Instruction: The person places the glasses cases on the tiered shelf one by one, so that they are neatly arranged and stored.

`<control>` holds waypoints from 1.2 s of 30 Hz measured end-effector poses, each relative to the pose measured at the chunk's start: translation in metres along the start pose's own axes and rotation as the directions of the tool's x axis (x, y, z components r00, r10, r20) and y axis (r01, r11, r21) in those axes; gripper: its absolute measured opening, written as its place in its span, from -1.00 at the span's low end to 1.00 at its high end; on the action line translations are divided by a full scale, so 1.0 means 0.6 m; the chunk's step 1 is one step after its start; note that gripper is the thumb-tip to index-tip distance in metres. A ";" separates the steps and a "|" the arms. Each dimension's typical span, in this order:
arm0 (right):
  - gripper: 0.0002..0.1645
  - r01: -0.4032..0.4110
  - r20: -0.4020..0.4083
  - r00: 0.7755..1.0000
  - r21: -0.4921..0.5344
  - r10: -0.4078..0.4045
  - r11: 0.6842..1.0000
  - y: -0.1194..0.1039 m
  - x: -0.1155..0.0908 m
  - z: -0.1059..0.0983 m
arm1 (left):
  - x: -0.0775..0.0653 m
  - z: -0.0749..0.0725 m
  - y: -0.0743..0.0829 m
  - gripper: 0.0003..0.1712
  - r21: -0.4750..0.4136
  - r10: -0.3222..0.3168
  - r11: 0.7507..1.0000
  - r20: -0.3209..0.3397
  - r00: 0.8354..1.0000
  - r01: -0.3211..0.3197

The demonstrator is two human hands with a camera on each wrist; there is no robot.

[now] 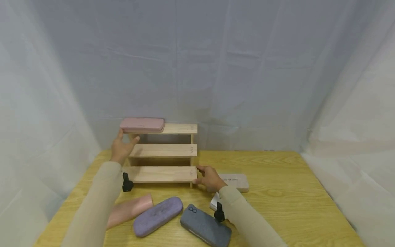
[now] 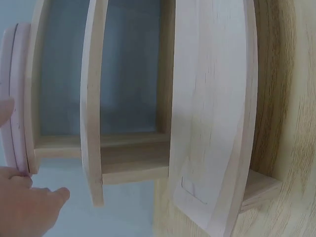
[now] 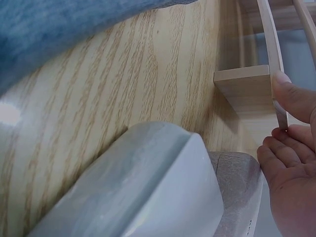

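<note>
One pink case (image 1: 142,124), on the wooden rack's (image 1: 163,150) top tier (image 1: 180,128), left end, is being touched by left grip (image 1: 122,148), spread apart | bottom board (image 1: 163,174) being pinched by right grip (image 1: 211,177) | alignment apparently being adjusted; release likely being called for next

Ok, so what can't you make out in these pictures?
White object, head view: partly covered by the right sleeve.
Lower pink case, head view: one end behind the left sleeve.
Beige case, head view: left part behind the right hand; lettering too small.
Left hand, left wrist view: cut off by the left edge.
Blue-grey case, right wrist view: cut off at top left.
</note>
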State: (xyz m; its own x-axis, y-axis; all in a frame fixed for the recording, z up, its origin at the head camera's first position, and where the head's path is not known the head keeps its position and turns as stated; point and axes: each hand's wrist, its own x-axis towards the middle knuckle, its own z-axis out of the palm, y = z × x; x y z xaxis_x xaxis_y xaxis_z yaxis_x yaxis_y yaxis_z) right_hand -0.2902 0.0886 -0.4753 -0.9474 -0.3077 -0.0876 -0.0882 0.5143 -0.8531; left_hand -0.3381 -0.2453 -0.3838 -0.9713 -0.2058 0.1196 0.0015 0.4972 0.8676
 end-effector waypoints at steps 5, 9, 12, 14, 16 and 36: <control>-0.15 -0.003 -0.008 1.000 -0.003 0.003 1.000 0.002 0.001 -0.001 | -0.004 0.002 0.009 0.07 -0.017 0.004 1.000 0.031 1.000 -0.003; -0.15 -0.002 -0.006 1.000 0.008 0.002 1.000 0.003 -0.001 -0.002 | -0.007 0.011 0.013 0.12 -0.054 0.015 0.998 -0.002 1.000 -0.015; -0.15 -0.007 -0.006 1.000 0.007 0.007 1.000 0.005 -0.002 -0.002 | -0.005 0.026 0.016 0.19 -0.090 0.013 0.996 -0.054 0.998 -0.018; -0.15 -0.008 -0.008 1.000 0.003 0.008 1.000 0.006 -0.002 -0.002 | -0.002 0.037 0.018 0.25 -0.100 0.008 0.995 -0.084 0.996 -0.016; -0.16 -0.006 -0.010 1.000 -0.003 0.006 1.000 0.005 -0.003 -0.003 | 0.002 0.047 0.019 0.30 -0.089 0.011 0.996 -0.111 0.994 -0.021; -0.17 0.021 -0.006 1.000 -0.007 -0.021 1.000 -0.008 -0.007 -0.005 | 0.003 0.087 0.056 0.39 -0.039 -0.054 0.998 -0.230 0.972 0.046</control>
State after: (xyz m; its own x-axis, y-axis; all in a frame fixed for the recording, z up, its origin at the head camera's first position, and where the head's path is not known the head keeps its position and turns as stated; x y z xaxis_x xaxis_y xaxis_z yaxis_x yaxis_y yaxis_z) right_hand -0.2867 0.0898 -0.4696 -0.9471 -0.3140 -0.0665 -0.1104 0.5131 -0.8512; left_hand -0.3522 -0.1849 -0.3797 -0.8893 -0.4203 0.1803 -0.0342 0.4543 0.8902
